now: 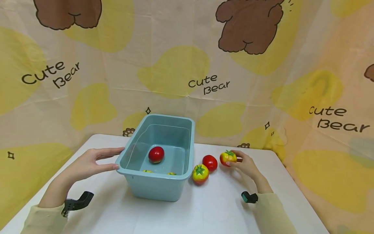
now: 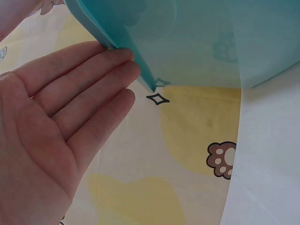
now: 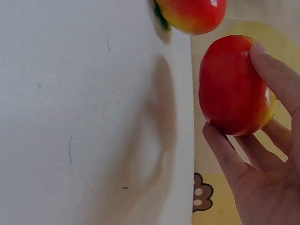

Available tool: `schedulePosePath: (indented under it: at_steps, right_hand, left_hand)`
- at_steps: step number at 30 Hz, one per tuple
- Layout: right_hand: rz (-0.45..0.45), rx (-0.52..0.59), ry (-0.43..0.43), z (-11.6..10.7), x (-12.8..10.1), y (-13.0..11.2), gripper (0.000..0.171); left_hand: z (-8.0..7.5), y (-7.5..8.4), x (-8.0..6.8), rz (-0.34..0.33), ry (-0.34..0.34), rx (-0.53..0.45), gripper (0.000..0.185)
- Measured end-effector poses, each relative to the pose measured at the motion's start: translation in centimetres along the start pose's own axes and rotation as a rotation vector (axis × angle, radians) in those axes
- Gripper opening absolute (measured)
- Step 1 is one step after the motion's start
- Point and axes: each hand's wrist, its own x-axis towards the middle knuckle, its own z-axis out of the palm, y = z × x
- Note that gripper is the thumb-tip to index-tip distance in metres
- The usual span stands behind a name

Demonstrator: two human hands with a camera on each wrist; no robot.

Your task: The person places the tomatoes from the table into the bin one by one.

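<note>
Red-and-yellow tomato [image 1: 228, 157] sits pinched in the right hand [image 1: 246, 165], best kept snug, while the flat-fingered left hand [image 1: 87, 164] braces the teal bin [image 1: 159, 187].

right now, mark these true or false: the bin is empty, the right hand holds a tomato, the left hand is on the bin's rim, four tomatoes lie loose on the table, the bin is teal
1. The bin is empty. False: a red tomato lies inside, and the tops of two more yellowish ones show at its near wall.
2. The right hand holds a tomato. True: its fingers pinch a red and yellow tomato.
3. The left hand touches the bin's rim. True: straight fingers rest against the left edge.
4. Four tomatoes lie loose on the table. False: only two lie free, a red one and a yellow-red one.
5. The bin is teal. True.
</note>
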Motion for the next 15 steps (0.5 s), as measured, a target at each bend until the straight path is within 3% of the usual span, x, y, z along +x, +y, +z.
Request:
schedulePosePath:
  at_steps: [15]
  right_hand:
    - [-0.061, -0.027, 0.035, -0.6, -0.2, -1.8, 0.074]
  left_hand:
    - [0.0, 0.3, 0.0, -0.003, 0.001, 0.010, 0.055]
